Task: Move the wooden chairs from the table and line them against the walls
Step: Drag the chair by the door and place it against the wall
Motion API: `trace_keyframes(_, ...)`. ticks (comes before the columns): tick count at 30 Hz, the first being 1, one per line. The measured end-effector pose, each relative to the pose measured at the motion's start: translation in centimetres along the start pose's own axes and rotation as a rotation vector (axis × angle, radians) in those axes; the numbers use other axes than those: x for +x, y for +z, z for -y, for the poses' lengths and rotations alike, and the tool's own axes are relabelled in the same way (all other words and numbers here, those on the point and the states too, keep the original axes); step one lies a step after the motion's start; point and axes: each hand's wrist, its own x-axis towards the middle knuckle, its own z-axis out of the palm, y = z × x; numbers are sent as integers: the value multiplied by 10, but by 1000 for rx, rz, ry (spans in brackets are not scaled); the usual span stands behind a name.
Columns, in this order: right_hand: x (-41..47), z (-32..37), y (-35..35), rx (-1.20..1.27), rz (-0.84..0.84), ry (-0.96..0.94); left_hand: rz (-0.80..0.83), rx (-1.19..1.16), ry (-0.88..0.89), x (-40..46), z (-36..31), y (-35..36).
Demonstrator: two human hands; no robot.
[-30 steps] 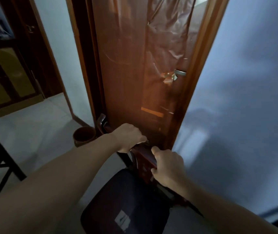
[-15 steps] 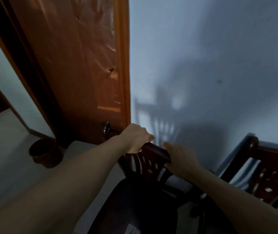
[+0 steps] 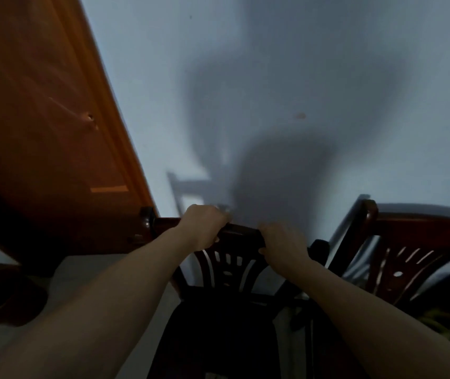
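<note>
1. Since half a second ago, the view has swung right: the door now sits further toward 10 o'clock, the wall fills the middle, and more of the second chair shows at 3 o'clock.
2. Nearest, at 6 o'clock, lies the dark seat [image 3: 218, 340] of the held chair [image 3: 229, 272], its carved back facing the wall.
3. The left hand [image 3: 204, 228] is wrapped tight over the chair's top rail [image 3: 241, 231]; the right hand [image 3: 282, 246] is closed on the same rail just beside it. Gripping the rail with both hands likely lets the person steer the back squarely toward the wall.
4. At 3 o'clock the second chair [image 3: 409, 258] stands with its back near the wall, so the held chair appears to be going in next to it to form the line.
5. At 8 o'clock a brown pot [image 3: 8, 299] sits on the floor [image 3: 87, 272] by the door [image 3: 43, 119].
6. Farthest, the wall [image 3: 273, 77] carries the person's shadow, which suggests the chair is close to it.
</note>
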Motion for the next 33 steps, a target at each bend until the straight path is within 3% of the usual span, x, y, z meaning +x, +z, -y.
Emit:
trace_keyframes(10,70,-16,1,-52,47,113,22,67,74,75,30,15)
trace_keyframes(19,110,-22,0,-117,42,174,-31,6,37,110,48,22)
trace_keyframes(28,113,-22,15,-101,-33,211,-113,-77,-26,118,51,39)
trace_keyframes(33,108,-22,22,-94,5,158,-152,-113,-50,116,50,44)
